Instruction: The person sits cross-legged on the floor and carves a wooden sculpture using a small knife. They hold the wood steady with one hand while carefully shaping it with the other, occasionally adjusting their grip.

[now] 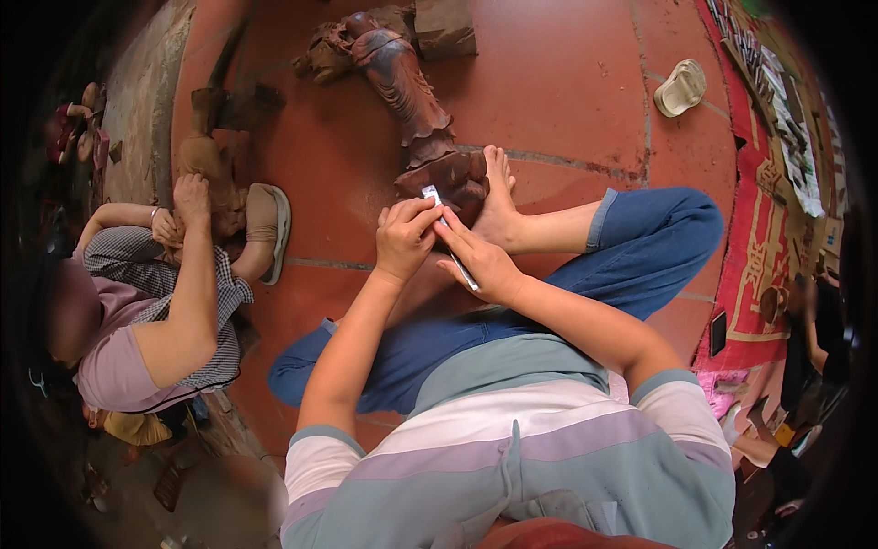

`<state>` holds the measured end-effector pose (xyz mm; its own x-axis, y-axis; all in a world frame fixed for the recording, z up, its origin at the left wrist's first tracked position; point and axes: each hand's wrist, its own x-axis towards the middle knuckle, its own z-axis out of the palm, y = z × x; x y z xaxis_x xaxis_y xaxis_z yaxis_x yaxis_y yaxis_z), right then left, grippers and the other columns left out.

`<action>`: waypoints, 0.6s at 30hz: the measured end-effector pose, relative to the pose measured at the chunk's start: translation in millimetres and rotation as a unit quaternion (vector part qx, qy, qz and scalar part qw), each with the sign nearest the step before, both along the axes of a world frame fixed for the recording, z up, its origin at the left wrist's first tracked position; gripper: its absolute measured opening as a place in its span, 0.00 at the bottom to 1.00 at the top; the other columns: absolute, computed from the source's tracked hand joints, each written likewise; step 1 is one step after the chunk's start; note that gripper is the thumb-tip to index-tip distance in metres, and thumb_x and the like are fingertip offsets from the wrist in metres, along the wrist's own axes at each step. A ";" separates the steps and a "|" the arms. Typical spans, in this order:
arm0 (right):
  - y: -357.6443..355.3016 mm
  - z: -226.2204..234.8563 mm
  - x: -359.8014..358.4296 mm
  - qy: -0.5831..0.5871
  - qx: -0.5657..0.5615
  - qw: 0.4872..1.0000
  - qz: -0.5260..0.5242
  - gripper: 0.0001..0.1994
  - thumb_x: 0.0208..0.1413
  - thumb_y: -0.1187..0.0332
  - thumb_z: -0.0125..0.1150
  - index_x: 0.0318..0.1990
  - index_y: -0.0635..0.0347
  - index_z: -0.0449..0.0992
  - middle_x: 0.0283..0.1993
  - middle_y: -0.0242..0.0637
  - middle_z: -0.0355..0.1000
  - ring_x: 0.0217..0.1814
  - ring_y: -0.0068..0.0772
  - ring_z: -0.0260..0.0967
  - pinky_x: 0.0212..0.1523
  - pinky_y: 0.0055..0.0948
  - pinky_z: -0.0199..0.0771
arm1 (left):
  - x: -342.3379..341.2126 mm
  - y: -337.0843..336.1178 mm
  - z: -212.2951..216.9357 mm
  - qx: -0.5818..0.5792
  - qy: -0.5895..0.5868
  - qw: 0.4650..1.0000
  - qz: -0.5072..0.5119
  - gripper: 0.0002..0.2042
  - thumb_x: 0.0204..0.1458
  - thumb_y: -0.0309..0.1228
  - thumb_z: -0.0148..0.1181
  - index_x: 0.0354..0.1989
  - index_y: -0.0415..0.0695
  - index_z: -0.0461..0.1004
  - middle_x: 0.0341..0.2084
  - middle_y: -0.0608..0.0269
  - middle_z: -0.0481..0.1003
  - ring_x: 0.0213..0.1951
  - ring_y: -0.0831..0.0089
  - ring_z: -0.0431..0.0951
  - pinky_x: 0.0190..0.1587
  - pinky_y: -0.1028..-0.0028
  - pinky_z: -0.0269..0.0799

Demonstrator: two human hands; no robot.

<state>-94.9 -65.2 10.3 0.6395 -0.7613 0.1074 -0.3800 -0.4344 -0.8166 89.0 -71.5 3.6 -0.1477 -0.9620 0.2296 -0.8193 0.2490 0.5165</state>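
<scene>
Hiding slim tool (431,193) partly: both hands (404,242) (485,266).

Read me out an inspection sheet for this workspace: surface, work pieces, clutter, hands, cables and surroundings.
Surface: reddish tiled floor with grey joints, some dark marks.
Work pieces: dark carved wooden figure, base toward the person; slim metal tool near that base, contact unclear.
Clutter: pale sandal at the right; phone at the red patterned mat.
Hands: left hand and right hand both on the tool.
Cables: nothing seen.
Surroundings: another person sits at the left, hands by a brown piece; more people around, details blurred.
</scene>
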 end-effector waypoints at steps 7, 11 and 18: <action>-25.9 17.5 7.7 -0.087 0.003 0.993 -0.080 0.23 0.55 0.65 0.62 0.55 0.71 0.67 0.57 0.63 0.65 0.56 0.56 0.68 0.53 0.39 0.72 | -1.6 -24.4 19.2 -0.029 0.014 0.999 -0.014 0.14 0.36 0.24 0.66 0.35 0.47 0.79 0.39 0.65 0.78 0.44 0.63 0.78 0.44 0.68 0.76; -8.5 7.5 12.4 -0.041 -0.038 0.996 -0.068 0.23 0.54 0.66 0.62 0.54 0.72 0.68 0.56 0.63 0.65 0.60 0.57 0.64 0.56 0.40 0.70 | 7.6 -10.4 15.3 0.012 0.037 0.998 -0.047 0.15 0.36 0.23 0.65 0.37 0.46 0.78 0.38 0.61 0.78 0.44 0.60 0.77 0.44 0.66 0.76; -13.8 1.8 20.8 -0.058 -0.062 0.995 -0.052 0.26 0.55 0.65 0.61 0.59 0.68 0.64 0.63 0.63 0.58 0.62 0.57 0.62 0.57 0.39 0.70 | 11.9 -25.6 4.1 -0.058 0.072 0.996 -0.019 0.14 0.35 0.22 0.63 0.34 0.48 0.77 0.37 0.63 0.78 0.43 0.60 0.77 0.42 0.65 0.77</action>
